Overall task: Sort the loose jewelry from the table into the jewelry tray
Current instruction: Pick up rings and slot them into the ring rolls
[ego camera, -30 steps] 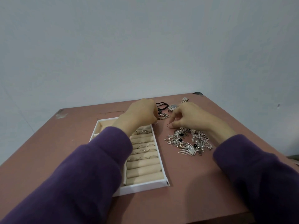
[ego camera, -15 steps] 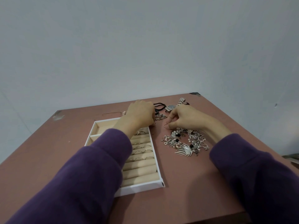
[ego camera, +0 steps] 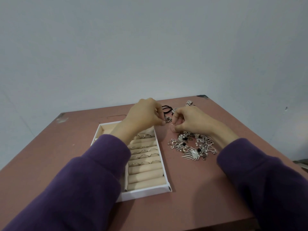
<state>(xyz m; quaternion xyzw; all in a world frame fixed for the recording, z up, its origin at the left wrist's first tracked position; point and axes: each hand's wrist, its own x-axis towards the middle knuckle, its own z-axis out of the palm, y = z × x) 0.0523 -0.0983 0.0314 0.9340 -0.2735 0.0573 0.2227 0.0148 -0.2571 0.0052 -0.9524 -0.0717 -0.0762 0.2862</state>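
Pinching one small ring [ego camera: 172, 125], right hand [ego camera: 191, 121]; left hand [ego camera: 143, 116] fingers curled, grip unclear.

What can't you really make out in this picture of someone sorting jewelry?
- Head view: the left half of the jewelry tray, hidden under the left sleeve.
- What the right hand pinches: perhaps a thin ring, too small to tell.
- The left hand grip: its fingertips face away, near a small silver charm; touching or not is unclear.
- The silver jewelry pile: pieces tangled, cannot be counted.
- The watch: mostly behind the right hand.
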